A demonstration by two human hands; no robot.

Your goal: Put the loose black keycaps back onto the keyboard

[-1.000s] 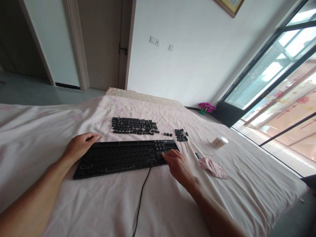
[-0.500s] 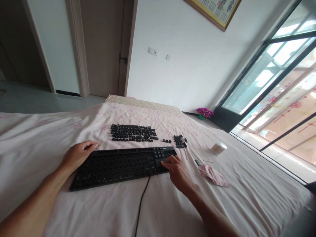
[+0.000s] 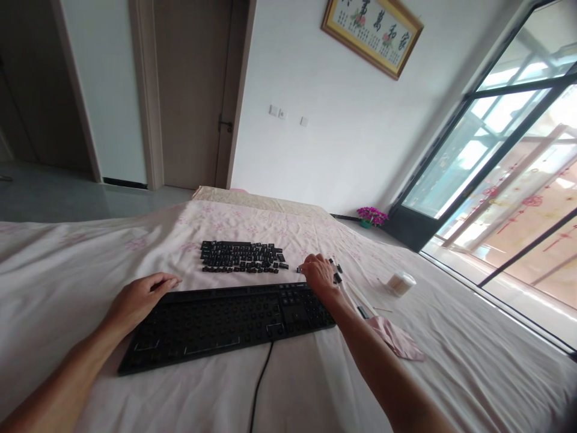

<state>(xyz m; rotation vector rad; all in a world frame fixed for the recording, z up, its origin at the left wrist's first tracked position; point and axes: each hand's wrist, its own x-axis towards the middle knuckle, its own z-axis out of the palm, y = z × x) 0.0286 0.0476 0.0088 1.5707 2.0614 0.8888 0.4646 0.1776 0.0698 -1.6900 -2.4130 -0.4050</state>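
Note:
A black keyboard (image 3: 216, 319) with most of its keycaps off lies slantwise on the bedsheet, with a few caps still in place at its upper right. My left hand (image 3: 146, 294) rests by its upper left corner, thumb and fingers pressed together; what they hold, if anything, is too small to make out. Beyond the keyboard's right end, my right hand (image 3: 319, 273) is closed at a small black keycap (image 3: 299, 270) and covers part of the right-hand group. Rows of loose keycaps (image 3: 241, 257) lie behind the keyboard.
A cable (image 3: 260, 385) runs from the keyboard toward me. To the right are a tub of cotton swabs (image 3: 400, 283), a pink cloth (image 3: 394, 338) and a thin stick-like tool with a dark end (image 3: 362, 311). Purple flowers (image 3: 372, 216) stand by the wall.
My right hand has left the keyboard's right part and moved forward to the small keycap group. My left hand stays by the upper left corner. The view has tilted up slightly.

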